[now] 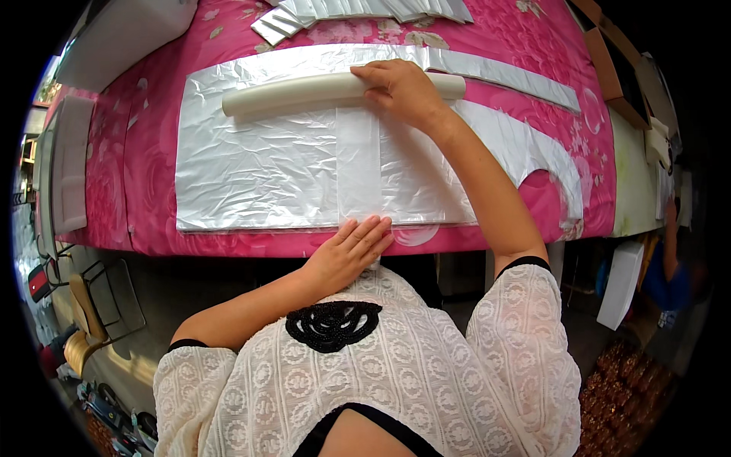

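Your right hand (pixel 400 90) is pressing, fingers curled, on the cream roll (pixel 304 91) lying crosswise at the silver sheet's (pixel 251 175) far edge, while your left hand (pixel 354 247) is flattening the near edge, fingers spread.

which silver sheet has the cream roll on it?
The large silver sheet nearest the table edge: the cream roll lies across its far part under the right hand. The folded silver pieces farther back carry nothing.
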`<control>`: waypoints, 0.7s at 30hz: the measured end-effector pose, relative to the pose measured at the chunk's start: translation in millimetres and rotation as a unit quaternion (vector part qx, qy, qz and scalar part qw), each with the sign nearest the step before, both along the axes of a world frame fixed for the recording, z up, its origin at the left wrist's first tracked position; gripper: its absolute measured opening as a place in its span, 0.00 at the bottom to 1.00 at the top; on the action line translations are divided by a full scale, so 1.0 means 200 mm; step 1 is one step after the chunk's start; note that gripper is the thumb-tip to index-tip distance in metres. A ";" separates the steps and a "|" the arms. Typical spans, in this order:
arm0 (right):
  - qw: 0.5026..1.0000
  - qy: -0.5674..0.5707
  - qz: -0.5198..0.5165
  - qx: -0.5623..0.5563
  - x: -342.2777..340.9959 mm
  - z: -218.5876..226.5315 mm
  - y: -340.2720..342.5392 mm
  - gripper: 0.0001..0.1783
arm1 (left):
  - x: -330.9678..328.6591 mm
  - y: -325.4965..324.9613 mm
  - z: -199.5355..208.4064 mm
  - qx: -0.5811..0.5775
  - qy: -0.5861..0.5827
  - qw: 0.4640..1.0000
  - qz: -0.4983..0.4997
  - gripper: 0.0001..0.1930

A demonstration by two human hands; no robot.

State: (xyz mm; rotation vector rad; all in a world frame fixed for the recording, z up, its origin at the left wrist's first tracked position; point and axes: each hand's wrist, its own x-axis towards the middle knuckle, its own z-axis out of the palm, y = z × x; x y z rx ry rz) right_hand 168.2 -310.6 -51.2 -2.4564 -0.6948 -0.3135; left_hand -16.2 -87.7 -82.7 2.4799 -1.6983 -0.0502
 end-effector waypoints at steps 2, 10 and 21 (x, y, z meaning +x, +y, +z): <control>0.999 -0.029 -0.030 -0.012 0.01 0.02 0.00 0.23 | 0.02 0.03 0.00 -0.041 0.029 0.999 0.004 0.29; 0.975 0.153 0.164 -0.004 -0.55 0.01 0.09 0.27 | 0.09 0.15 0.05 -0.147 0.109 0.983 0.001 0.19; 0.997 0.048 0.066 0.013 -0.76 -0.05 0.11 0.22 | 0.24 0.16 0.15 -0.248 0.154 0.956 -0.016 0.23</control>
